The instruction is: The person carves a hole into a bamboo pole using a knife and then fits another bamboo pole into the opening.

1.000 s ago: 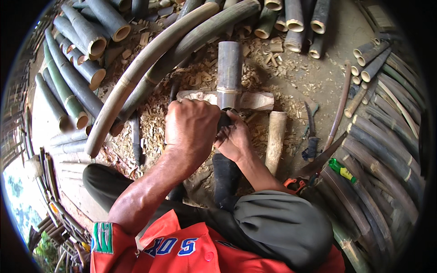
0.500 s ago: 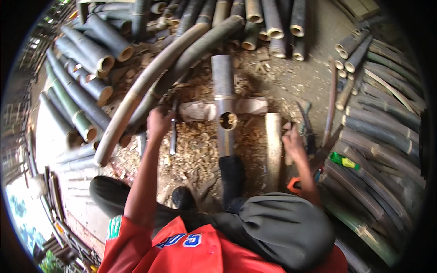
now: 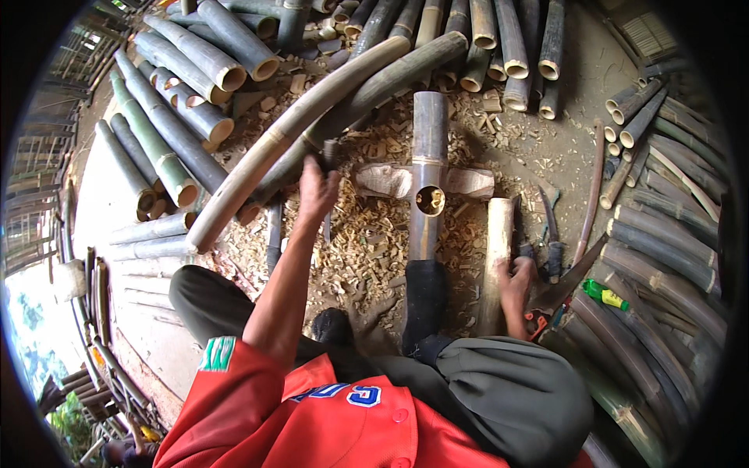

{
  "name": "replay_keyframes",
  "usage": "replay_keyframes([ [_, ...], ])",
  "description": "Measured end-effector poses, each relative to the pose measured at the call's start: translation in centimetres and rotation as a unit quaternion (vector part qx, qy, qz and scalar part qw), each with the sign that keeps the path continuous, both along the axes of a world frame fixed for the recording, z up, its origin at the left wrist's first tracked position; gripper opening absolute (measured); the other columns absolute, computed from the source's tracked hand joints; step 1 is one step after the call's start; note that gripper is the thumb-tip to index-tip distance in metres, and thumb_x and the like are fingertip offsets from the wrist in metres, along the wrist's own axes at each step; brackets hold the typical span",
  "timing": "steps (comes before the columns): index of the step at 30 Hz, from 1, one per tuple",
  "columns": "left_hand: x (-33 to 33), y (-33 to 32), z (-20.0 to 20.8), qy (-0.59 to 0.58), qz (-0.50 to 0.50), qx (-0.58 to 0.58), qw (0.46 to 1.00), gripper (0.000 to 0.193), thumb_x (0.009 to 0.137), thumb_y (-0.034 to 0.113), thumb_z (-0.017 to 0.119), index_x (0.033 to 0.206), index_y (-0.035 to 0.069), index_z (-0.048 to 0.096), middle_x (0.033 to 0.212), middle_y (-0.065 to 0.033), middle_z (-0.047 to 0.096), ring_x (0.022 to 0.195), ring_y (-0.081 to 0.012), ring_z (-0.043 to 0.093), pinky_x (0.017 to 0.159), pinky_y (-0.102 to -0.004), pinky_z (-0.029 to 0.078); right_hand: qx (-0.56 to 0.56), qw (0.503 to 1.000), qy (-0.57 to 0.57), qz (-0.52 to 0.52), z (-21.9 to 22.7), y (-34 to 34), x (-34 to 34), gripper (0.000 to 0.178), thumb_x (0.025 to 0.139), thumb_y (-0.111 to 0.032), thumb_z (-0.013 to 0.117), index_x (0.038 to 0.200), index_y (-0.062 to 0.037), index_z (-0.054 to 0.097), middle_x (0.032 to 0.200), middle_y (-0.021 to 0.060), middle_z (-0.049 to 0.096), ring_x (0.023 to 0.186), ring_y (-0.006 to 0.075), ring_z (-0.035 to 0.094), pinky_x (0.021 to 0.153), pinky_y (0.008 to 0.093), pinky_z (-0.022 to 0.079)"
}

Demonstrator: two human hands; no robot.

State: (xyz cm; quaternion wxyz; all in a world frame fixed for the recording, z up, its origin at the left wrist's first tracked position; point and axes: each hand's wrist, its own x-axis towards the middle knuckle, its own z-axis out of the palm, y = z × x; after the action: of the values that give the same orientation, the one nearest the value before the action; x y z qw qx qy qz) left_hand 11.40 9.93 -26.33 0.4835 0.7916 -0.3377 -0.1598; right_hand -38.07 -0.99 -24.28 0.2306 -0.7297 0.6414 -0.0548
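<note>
Two hands apart: right hand (image 3: pixel 516 279) closes on a dark tool handle (image 3: pixel 524 251) beside the pale short bamboo piece (image 3: pixel 495 257); left hand (image 3: pixel 316 191) grips another tool (image 3: pixel 328 156) farther out. Bamboo tube with drilled hole (image 3: pixel 429 175) lies across wooden block (image 3: pixel 386 181), foot-pinned. Likely tool swap; next calls for returning to the hole. No containers visible.

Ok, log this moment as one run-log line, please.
left hand: gripping dark tool handle | right hand: on pale short log | bamboo pole with hole: untouched
</note>
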Motion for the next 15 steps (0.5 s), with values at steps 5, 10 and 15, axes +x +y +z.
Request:
replay_keyframes([
  [5,-4.0,-1.6,9.8,0.425,0.086,-0.234,0.87,0.012,0.094,0.012,0.056,0.101,0.003,0.06,0.079,-0.0012,0.055,0.067,-0.0125,0.053,0.059,-0.0294,0.046,0.146,0.98,0.118,-0.065,1.3,5.1,0.7,0.088,0.073,-0.033,0.087,0.14,0.0006,0.04,0.121,0.0294,0.06,0.112,0.0452,0.061,0.095,0.0493,0.05],
  [10,-8.3,-3.8,12.1,0.494,0.154,-0.326,0.791,0.016,0.093,0.018,0.073,0.093,0.003,0.068,0.073,0.0011,0.058,0.066,-0.0088,0.051,0.061,-0.0283,0.043,0.124,0.981,-0.148,-0.018,4.8,3.7,0.8,0.092,0.076,-0.016,0.082,0.151,0.004,0.033,0.128,0.024,0.06,0.116,0.0345,0.061,0.099,0.0413,0.049],
  [15,-9.6,-5.8,10.4,0.555,0.245,-0.393,0.691,0.016,0.091,0.016,0.073,0.083,0.006,0.064,0.076,-0.0038,0.063,0.066,-0.0119,0.052,0.064,-0.0303,0.045,0.211,0.916,-0.341,-0.009,18.1,-1.6,9.9,0.099,0.074,-0.008,0.07,0.16,0.0029,0.022,0.135,0.0223,0.056,0.107,0.0276,0.066,0.093,0.0372,0.057],
])
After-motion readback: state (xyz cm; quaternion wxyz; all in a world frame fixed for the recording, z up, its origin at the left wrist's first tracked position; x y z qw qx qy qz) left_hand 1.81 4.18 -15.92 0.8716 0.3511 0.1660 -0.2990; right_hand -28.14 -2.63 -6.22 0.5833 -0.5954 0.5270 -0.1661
